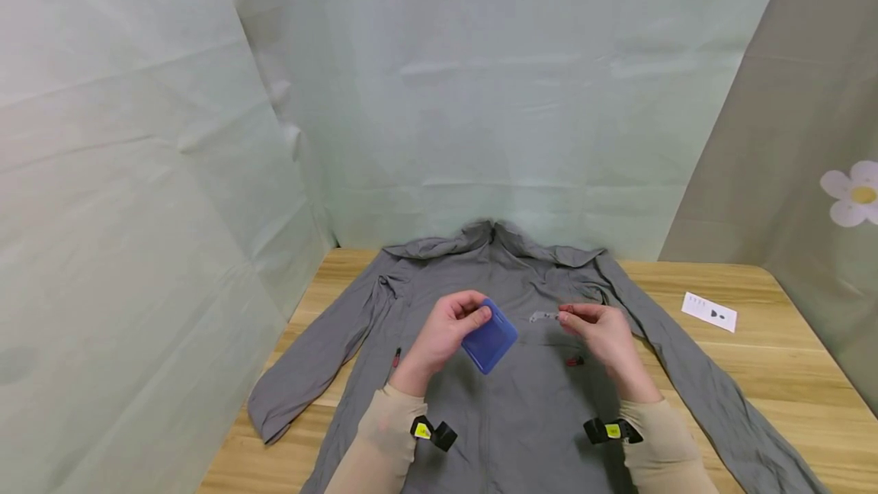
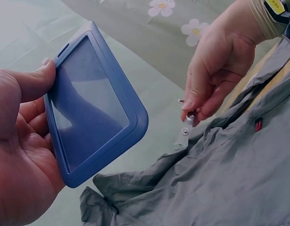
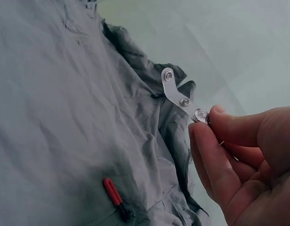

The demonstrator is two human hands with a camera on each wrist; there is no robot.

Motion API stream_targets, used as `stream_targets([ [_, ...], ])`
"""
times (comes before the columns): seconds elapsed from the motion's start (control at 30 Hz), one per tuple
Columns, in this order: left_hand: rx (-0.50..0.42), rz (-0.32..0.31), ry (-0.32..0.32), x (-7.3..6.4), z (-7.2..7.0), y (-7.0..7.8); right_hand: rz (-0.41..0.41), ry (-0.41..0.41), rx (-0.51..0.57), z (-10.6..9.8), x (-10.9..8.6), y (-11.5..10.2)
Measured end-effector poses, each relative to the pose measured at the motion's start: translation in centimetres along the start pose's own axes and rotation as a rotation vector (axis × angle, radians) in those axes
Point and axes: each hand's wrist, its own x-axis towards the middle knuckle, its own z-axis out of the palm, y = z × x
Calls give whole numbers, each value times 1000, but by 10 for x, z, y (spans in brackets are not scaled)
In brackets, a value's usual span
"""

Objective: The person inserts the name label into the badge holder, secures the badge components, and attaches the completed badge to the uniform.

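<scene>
My left hand [image 1: 439, 335] grips a blue badge holder [image 1: 491, 338] by one edge, thumb on its front. In the left wrist view the badge holder [image 2: 95, 101] has a clear window and a slot near its upper end. My right hand [image 1: 605, 335] pinches a badge strap clip [image 1: 543, 316] by its metal end. Up close in the right wrist view, the strap clip [image 3: 175, 94] is a clear bent strip with metal snaps. Strap and holder are apart, both held above a grey jacket [image 1: 473, 418]. The clip's end is partly hidden by my fingertips.
The jacket lies spread on a wooden table [image 1: 754, 395], collar at the far side. Red zipper pulls [image 1: 575, 361] show on its front. A white card [image 1: 709, 312] with dark marks lies at the right. Pale sheeting [image 1: 494, 97] hangs behind the table.
</scene>
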Motion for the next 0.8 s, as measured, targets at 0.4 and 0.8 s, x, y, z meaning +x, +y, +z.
stream_targets([
  [0.4, 6, -3, 12, -1, 0, 0, 34, 22, -70, 0, -1, 5],
  [0.8, 13, -4, 19, -1, 0, 1, 85, 7, 47, 1, 6, 13],
])
